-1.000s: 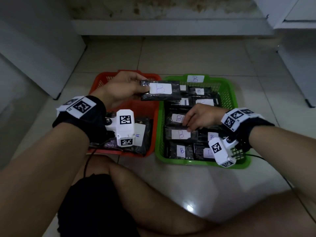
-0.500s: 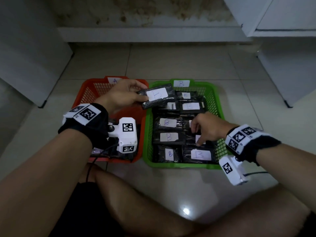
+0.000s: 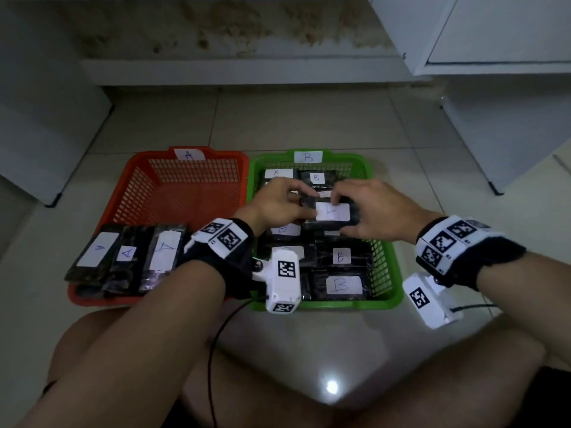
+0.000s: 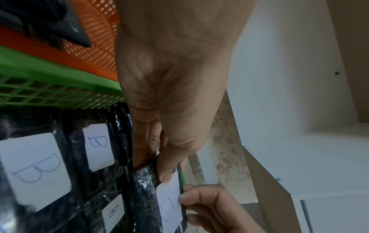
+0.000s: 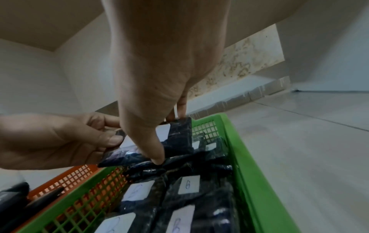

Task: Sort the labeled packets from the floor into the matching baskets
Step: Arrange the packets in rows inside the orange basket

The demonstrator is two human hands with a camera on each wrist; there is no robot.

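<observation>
A black packet (image 3: 332, 213) with a white B label hangs over the middle of the green basket (image 3: 387, 273), whose tag reads B. My left hand (image 3: 290, 205) pinches its left end, thumb on top (image 4: 165, 171). My right hand (image 3: 352, 211) grips its right end, thumb on the near edge (image 5: 155, 156) and fingers behind. In the right wrist view the packet (image 5: 179, 137) sits tilted just above the packets lying in the green basket (image 5: 251, 165). The orange basket (image 3: 185, 193), tagged A, stands to the left, touching the green one.
Three A-labelled packets (image 3: 126, 257) lie at the orange basket's near end. Several B packets (image 3: 340, 285) fill the green basket. White cabinets (image 3: 509, 134) stand to the right and left, a low wall ledge behind. My legs and a cable (image 3: 213, 350) are in front.
My left hand carried the B packet rightward from the orange basket's edge to over the green basket's middle. My right hand lifted off the lying packets and took hold of its right end.
</observation>
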